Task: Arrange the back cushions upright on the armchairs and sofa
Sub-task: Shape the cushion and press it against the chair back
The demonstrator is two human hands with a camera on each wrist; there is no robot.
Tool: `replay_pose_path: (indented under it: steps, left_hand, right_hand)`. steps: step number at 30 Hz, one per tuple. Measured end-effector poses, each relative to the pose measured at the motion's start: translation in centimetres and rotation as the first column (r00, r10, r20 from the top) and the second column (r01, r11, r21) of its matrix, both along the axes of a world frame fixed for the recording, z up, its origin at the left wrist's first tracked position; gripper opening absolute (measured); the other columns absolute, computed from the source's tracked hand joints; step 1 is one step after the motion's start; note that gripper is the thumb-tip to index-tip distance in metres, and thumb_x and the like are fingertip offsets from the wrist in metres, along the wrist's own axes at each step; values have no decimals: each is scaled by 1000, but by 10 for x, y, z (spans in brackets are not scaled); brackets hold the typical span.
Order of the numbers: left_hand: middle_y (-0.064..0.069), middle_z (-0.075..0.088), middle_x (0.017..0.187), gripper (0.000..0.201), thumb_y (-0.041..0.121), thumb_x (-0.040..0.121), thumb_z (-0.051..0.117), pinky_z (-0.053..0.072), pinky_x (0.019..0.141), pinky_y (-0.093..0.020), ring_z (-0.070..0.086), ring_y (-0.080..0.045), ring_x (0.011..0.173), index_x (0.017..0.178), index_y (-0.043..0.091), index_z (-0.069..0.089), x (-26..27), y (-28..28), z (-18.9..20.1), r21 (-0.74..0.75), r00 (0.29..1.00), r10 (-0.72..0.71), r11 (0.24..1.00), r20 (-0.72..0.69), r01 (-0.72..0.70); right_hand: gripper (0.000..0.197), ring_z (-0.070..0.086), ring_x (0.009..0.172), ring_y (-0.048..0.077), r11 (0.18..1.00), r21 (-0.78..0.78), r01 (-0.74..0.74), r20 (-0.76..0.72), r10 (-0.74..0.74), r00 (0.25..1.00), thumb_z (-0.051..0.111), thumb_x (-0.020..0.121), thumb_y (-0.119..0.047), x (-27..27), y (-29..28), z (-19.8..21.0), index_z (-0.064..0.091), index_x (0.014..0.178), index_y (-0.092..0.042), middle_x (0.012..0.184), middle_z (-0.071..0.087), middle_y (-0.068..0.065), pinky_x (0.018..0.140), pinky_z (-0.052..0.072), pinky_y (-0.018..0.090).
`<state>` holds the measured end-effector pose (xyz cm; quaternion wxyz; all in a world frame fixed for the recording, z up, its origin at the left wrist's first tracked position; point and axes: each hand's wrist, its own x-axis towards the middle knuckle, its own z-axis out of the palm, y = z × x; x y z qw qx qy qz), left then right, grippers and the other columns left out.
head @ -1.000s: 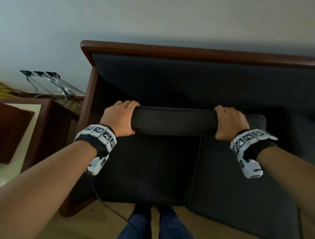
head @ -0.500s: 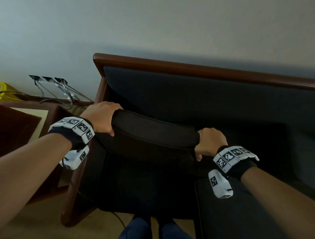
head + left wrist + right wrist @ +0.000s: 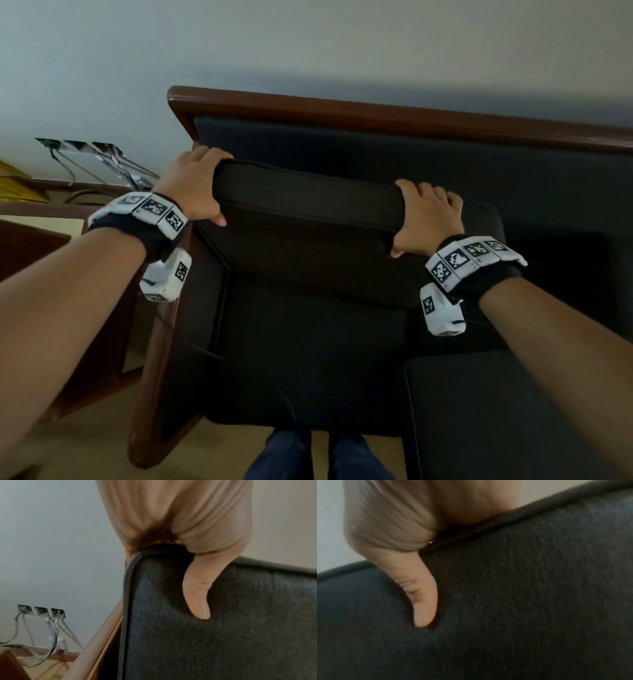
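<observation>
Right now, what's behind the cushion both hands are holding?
Behind the back cushion stand the sofa's dark backrest and wooden top rail. Fingers of the left hand and right hand curl behind it, hidden.

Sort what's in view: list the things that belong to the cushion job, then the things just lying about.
Part of the job:
- back cushion, gripped along its top edge
- left hand and right hand, both holding it
- sofa backrest
- seat cushion

Just lying about:
- side table
- wall sockets with cables
</observation>
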<state>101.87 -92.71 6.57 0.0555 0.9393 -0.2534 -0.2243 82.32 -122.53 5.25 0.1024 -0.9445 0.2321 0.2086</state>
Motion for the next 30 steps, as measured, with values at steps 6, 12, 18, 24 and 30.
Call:
replay_pose_path:
  steps: [6, 12, 18, 24, 30]
  left_hand:
    - [-13, 55, 130, 97, 31, 53, 94, 42, 97, -50, 50, -35, 119, 135, 16, 45, 18, -8, 10, -26, 996, -56, 998, 71, 58]
    - [-13, 43, 144, 97, 18, 62, 90, 42, 101, -57, 38, -36, 132, 144, 19, 38, 18, -6, -19, -182, 978, 120, 979, 173, -88]
    - [1, 3, 165, 94, 14, 81, 75, 43, 101, -60, 22, -38, 143, 153, 32, 18, 13, -15, -49, -211, 950, 238, 958, 204, -195]
    - [-4, 3, 163, 89, 17, 84, 72, 38, 103, -60, 31, -46, 132, 151, 33, 16, 34, -31, -66, -191, 936, 295, 947, 193, -259]
    - [2, -4, 164, 95, 31, 83, 73, 28, 108, -60, 19, -39, 143, 153, 35, 10, 23, -24, -42, -82, 951, 266, 963, 157, -256]
  right_hand:
    - [97, 53, 114, 32, 1000, 13, -23, 11, 23, 1000, 89, 50, -31, 24, -20, 16, 41, 134, -22, 118, 58, 6, 101, 36, 55]
    - [112, 17, 146, 33, 993, -117, 10, 155, 8, 988, 85, 65, -37, 34, -20, -13, 15, 152, -28, 155, 27, 11, 114, 15, 62]
    - [105, 4, 144, 53, 949, -281, 140, 178, -92, 980, 78, 76, -41, 42, -16, -39, 8, 152, -20, 163, 3, 15, 111, 12, 71]
    - [100, 9, 144, 52, 930, -319, 180, 186, -125, 975, 78, 75, -39, 67, -21, -54, 17, 150, -14, 162, 7, 18, 110, 12, 71]
    - [106, -2, 147, 47, 941, -217, 260, 168, -226, 960, 77, 77, -39, 53, -11, -35, 6, 153, -21, 163, -3, 18, 114, 6, 67]
